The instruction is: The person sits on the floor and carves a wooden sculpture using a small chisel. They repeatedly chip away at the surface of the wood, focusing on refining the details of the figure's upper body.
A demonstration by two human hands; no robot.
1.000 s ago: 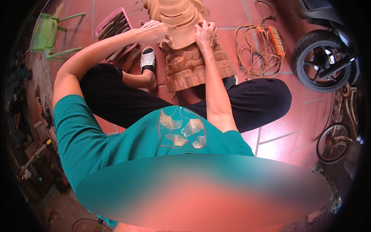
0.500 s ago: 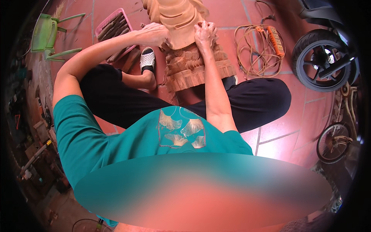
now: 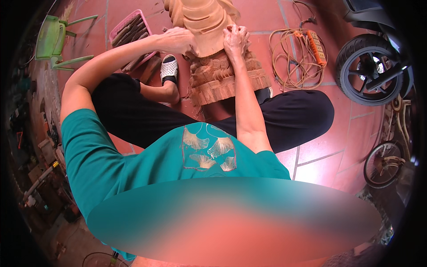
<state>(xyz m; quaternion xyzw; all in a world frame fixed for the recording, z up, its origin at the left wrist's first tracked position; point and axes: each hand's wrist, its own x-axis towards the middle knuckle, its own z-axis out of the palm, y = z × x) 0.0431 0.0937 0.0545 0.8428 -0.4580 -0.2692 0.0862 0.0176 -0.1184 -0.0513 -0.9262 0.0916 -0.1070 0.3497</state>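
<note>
A carved wooden statue (image 3: 209, 24) lies lengthwise between my legs, its upper part smooth, pale and cut in flowing folds. Nearer to me is its rougher, redder carved base (image 3: 212, 89). Against the left edge of the smooth part rests my left hand (image 3: 179, 41), closed with the fingers curled under. My right hand (image 3: 235, 41) is closed too, its bent fingers pressed to the right edge of the same part. Whatever either hand pinches is hidden or too small to make out.
Left of the statue stands a pink basket (image 3: 143, 22) of carving tools, beside my sandalled foot (image 3: 169, 71). A green chair (image 3: 50, 38) is far left. Right lie an orange power strip (image 3: 316, 48) and coiled cord (image 3: 278, 66), then a motorbike wheel (image 3: 369, 69) and a bicycle wheel (image 3: 383, 164).
Almost nothing differs. The base of the statue and my right forearm have shifted very slightly to the left; both hands keep their hold at the edges.
</note>
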